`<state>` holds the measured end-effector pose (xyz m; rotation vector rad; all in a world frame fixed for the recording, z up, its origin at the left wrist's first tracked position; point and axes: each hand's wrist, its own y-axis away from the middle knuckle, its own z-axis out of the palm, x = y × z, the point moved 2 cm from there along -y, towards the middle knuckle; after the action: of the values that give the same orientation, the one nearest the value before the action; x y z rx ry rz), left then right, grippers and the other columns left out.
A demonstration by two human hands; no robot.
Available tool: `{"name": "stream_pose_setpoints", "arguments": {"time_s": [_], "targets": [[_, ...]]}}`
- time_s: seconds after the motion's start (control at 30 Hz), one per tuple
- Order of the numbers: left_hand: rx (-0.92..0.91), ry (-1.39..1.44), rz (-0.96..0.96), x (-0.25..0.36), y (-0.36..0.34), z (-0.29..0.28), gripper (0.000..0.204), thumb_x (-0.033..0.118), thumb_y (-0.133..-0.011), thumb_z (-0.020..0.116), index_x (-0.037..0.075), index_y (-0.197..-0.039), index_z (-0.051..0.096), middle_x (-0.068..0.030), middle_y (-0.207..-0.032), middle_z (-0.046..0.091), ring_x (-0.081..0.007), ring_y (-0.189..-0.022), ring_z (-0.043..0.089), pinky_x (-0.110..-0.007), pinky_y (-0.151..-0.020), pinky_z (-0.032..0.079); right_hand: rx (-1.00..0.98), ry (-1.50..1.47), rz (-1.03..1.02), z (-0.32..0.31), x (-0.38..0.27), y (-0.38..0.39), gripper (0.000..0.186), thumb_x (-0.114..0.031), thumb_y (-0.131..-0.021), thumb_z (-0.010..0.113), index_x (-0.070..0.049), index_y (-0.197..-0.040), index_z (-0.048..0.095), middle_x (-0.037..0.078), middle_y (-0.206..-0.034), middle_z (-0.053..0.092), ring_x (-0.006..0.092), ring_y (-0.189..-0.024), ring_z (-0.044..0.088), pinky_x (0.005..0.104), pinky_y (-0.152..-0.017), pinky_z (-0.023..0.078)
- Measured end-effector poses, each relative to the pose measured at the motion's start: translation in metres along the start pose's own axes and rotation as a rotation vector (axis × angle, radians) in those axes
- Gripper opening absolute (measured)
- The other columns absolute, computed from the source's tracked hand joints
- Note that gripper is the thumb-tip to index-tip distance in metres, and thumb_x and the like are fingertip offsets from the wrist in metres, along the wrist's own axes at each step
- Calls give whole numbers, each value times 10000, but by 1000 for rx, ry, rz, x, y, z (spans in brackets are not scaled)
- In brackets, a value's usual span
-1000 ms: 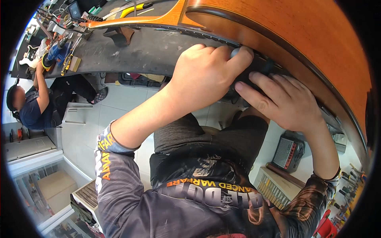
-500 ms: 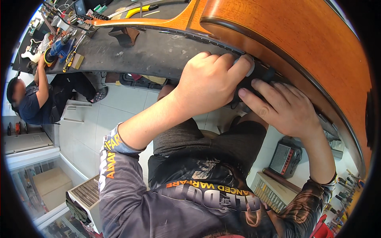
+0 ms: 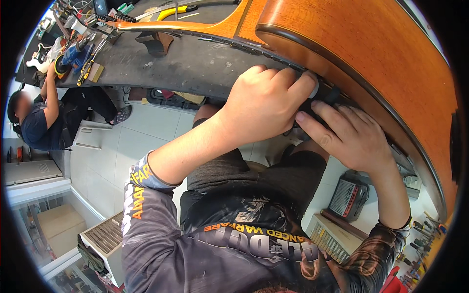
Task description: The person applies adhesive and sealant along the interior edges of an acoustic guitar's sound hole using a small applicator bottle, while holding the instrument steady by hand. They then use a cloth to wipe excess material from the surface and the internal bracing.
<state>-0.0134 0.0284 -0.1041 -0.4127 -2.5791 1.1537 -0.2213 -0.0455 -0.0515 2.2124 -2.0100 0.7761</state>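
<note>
An orange-brown wooden guitar [image 3: 356, 53] lies on its side, its neck [image 3: 215, 30] pointing left and its fretted face toward me. My left hand [image 3: 271, 100] is closed in a pinch at the body end of the fretboard [image 3: 273, 56]. Between its thumb and fingers shows the edge of a small pale, rounded piece [image 3: 315, 90]; the rest of it is hidden. Just right of it, my right hand [image 3: 354, 132] has its fingers stretched out and slightly apart, against the guitar's face. A small dark piece [image 3: 332, 94] sticks up beside its fingertips.
The guitar stands on a dark workbench [image 3: 195, 63], with a wooden neck rest [image 3: 155, 44] near the neck. Yellow-handled pliers [image 3: 177, 11] lie behind it. At far left another person [image 3: 41, 119] sits beside a blue power tool [image 3: 73, 56]. An amplifier [image 3: 348, 195] stands on the floor.
My left hand has shifted slightly right along the fretboard, and less of the pale piece shows. My right hand stays nearly in place. The whole view has shifted a little.
</note>
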Motion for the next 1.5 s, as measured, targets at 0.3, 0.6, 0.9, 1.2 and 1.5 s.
{"name": "stream_pose_setpoints", "arguments": {"time_s": [0.3, 0.6, 0.9, 1.2, 1.5], "targets": [[33, -5, 18, 0, 0, -2, 432, 217, -733, 778, 84, -1137, 699, -11, -784, 613, -227, -684, 663, -361, -629, 492, -2, 19, 6, -1, 0, 0, 560, -304, -914, 717, -284, -1472, 691, 7, -1263, 692, 171, -924, 688, 321, -842, 607], [71, 20, 3, 0, 3, -2, 463, 190, -724, 789, 74, -1165, 705, -21, -799, 602, -232, -685, 639, -370, -638, 481, -21, -15, -11, -3, 2, -2, 579, -267, -889, 703, -230, -1466, 688, 24, -1261, 685, 183, -911, 676, 326, -835, 607], [50, 56, -28, 3, 4, -2, 442, 136, -724, 794, 91, -1154, 707, -33, -813, 626, -250, -684, 641, -383, -642, 499, -6, -32, 1, -4, 2, -3, 594, -234, -891, 690, -223, -1485, 671, 36, -1271, 685, 194, -902, 680, 315, -793, 614], [74, 25, 6, 1, 3, -5, 448, 122, -719, 797, 96, -1157, 711, -24, -802, 623, -242, -671, 633, -376, -635, 499, -34, -62, 21, -4, 3, -3, 582, -228, -882, 690, -230, -1463, 688, 31, -1257, 688, 195, -890, 685, 328, -777, 616], [67, -84, 96, 1, 3, -8, 500, 165, -695, 784, 126, -1190, 721, -9, -784, 543, -205, -640, 577, -354, -608, 443, -9, -84, 18, -3, 3, -3, 596, -225, -861, 684, -220, -1457, 703, 28, -1235, 676, 196, -888, 679, 332, -770, 611]]}}
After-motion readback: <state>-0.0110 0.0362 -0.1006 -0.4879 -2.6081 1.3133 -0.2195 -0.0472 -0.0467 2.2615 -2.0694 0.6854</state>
